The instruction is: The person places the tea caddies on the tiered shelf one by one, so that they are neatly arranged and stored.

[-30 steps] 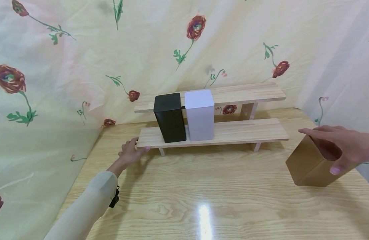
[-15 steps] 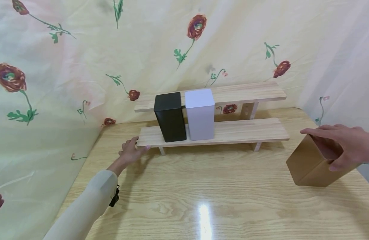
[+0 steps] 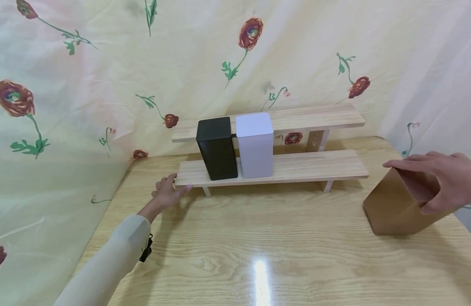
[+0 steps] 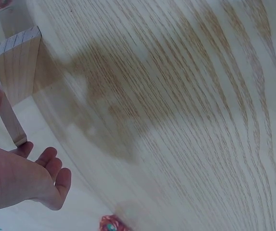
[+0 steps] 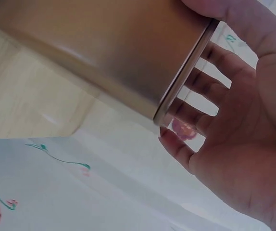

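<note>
My left hand (image 3: 167,193) grips the left end of the lower board of a two-tier wooden shelf (image 3: 319,165), the thumb on its front edge. In the left wrist view this board end (image 4: 12,115) sits between thumb and fingers. At the right, my right hand (image 3: 446,176) holds a gold-brown square canister (image 3: 392,208), tilted, by its top end. The right wrist view shows the canister (image 5: 94,53) with its rim between my thumb and spread fingers. Upright on the lower board, side by side, stand a black canister (image 3: 220,157) and a white canister (image 3: 256,148).
The shelf's upper board (image 3: 316,119) runs behind the canisters. Under everything lies a wood-grain table (image 3: 220,238) with a bright light reflection. Flower-printed cloth (image 3: 189,55) hangs at the back and both sides.
The gold-brown canister has tipped slightly in my right hand, its lower end shifting a little left and up. My left hand keeps its place on the board.
</note>
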`<state>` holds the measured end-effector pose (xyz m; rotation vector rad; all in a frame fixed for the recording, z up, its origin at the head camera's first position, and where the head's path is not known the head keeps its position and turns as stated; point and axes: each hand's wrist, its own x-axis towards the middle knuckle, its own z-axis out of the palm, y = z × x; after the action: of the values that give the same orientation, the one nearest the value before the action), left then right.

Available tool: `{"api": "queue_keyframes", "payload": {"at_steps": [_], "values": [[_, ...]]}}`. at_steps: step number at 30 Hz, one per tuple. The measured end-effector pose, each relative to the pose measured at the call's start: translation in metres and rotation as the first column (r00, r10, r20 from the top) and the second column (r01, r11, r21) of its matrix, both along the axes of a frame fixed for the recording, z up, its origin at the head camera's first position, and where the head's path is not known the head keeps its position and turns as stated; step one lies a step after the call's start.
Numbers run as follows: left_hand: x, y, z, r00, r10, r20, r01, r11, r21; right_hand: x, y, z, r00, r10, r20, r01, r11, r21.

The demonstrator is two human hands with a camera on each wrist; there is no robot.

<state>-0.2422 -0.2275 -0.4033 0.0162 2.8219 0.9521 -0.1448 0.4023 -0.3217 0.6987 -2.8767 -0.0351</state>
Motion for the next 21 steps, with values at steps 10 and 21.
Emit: {"api": "queue_keyframes", "payload": {"at_steps": [10,21], "values": [[0.000,0.000,-0.001,1.000,0.011,0.001,-0.011,1.000,0.010,-0.004,-0.011,0.016,0.994,0.063,-0.086,-0.067,0.997,-0.044],[-0.002,0.000,-0.001,1.000,0.009,-0.004,-0.009,1.000,0.006,-0.016,-0.042,0.042,0.980,0.197,-0.040,-0.198,0.980,-0.027]]}}
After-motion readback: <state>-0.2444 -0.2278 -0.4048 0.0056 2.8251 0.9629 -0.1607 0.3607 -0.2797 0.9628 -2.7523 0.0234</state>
